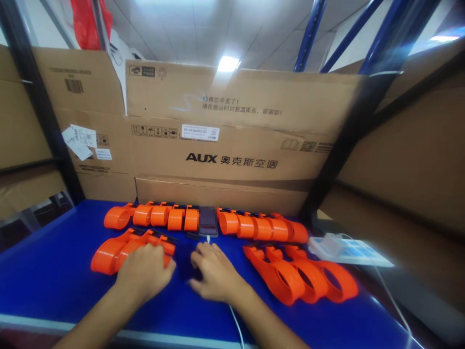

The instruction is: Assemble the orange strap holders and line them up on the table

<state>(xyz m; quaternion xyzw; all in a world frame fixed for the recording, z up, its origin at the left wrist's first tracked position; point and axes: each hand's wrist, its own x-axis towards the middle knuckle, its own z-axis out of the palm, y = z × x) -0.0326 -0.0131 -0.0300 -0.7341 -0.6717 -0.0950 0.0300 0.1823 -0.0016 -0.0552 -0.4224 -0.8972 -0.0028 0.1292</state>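
Note:
My left hand (pixel 147 271) is closed at the front row, its curled fingers on an orange strap loop (pixel 167 248) that shows past the knuckles. The grip itself is mostly hidden under the hand. Left of it lie similar loops (pixel 105 254), smooth and glossy with dark ends. My right hand (pixel 214 271) hovers over the blue tabletop (pixel 207 320), its fingers bent and its thumb apart, with nothing visible between them. Just beyond its fingertips, a white cable meets a dark phone (pixel 208 222). A small dark piece (pixel 192 236) lies left of the cable end.
Several more orange loops (pixel 263 228) form a back row on both sides of the phone. Three larger loops (pixel 286 283) lie at the right. Near the right edge sits a white power strip (pixel 348 249) with a cord. A cardboard wall (pixel 232 189) and dark posts (pixel 337 140) bound the table.

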